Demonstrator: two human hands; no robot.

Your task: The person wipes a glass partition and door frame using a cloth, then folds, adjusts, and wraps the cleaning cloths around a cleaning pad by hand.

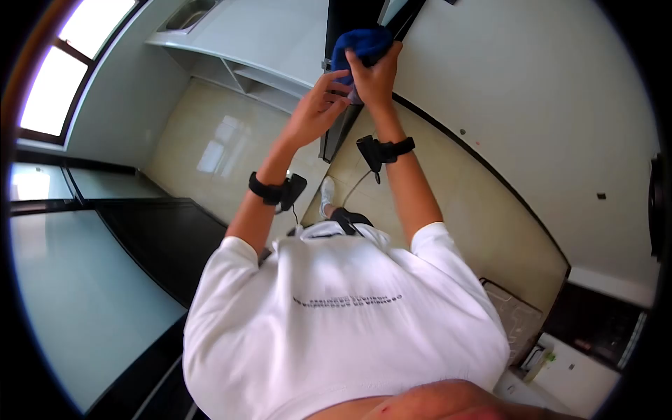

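A bunched blue cloth [364, 43] lies against a dark, narrow upright frame [336, 129] at the top middle of the head view. My right hand [378, 78] is closed on the cloth, its thumb pressed along the near side. Just to the left, my left hand [316, 113] is open, with spread fingers reaching toward the cloth's lower end and the frame. A small greyish patch shows between the two hands, partly covered by fingers. Each wrist wears a black strap carrying a small black device.
A white counter [273, 45] with a metal sink [187, 15] and open shelves stands at upper left. The white wall [532, 105] runs along the right. Glass panels in dark frames [77, 280] are at left. Shiny tiles [210, 133] cover the floor.
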